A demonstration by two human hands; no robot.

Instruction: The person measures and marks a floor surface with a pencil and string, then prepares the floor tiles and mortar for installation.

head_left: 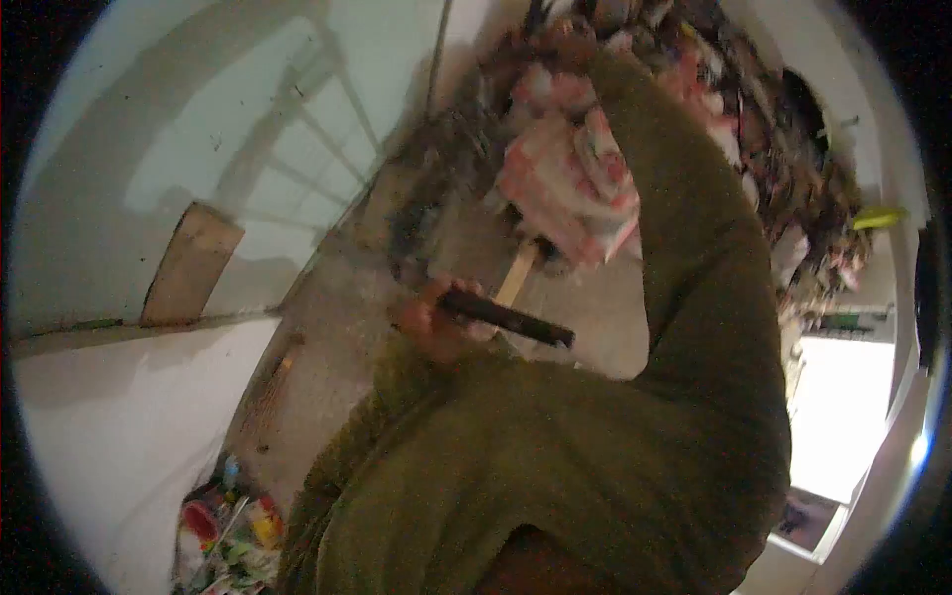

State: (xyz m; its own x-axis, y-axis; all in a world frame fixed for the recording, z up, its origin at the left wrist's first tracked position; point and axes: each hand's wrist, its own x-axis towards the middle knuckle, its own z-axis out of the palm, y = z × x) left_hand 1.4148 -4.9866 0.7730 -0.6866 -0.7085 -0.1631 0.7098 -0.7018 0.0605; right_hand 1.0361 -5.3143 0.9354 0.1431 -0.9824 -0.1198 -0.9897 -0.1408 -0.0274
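My left hand, at the end of a green sleeve, is closed round one end of a dark, straight bar. A pale wooden stick slants up from behind the bar toward a white and red patterned cloth. My right arm reaches far up along the right side, and my right hand is blurred at the edge of a heap of rags. Its fingers cannot be made out against the cloth there.
A pale wall with shadows stands at the left, a wooden board leaning on it. Colourful litter lies at the lower left beside a white ledge. A bright opening shows at the right, with a yellow object above it.
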